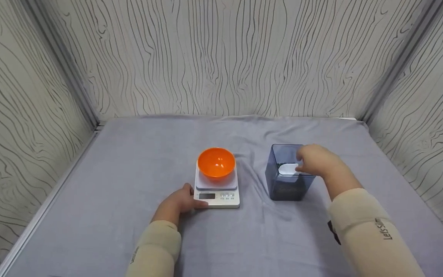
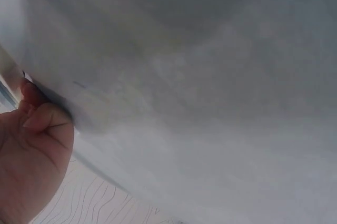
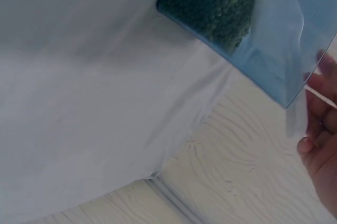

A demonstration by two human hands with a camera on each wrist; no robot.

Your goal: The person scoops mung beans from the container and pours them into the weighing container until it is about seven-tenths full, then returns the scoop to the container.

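Observation:
An orange bowl (image 1: pixel 216 163) sits on the platform of a white digital kitchen scale (image 1: pixel 227 202). My left hand (image 1: pixel 183 199) grips the scale's front left corner, with the thumb along the front by the display. In the left wrist view the fingers of that hand (image 2: pixel 39 145) are curled at an edge. On the right stands a clear bluish square container (image 1: pixel 283 154), its lower part filled with dark greenish grains (image 3: pixel 216 11). My right hand (image 1: pixel 317 161) is at the container's opening and pinches a white scoop (image 1: pixel 288 169), whose bowl is inside the rim, above the grains.
A grey cloth (image 1: pixel 129 161) with some wrinkles covers the table. Wood-patterned white panels (image 1: pixel 221 57) close off the back and both sides, with grey metal posts (image 1: pixel 58 57) at the corners. The container stands a short way right of the scale.

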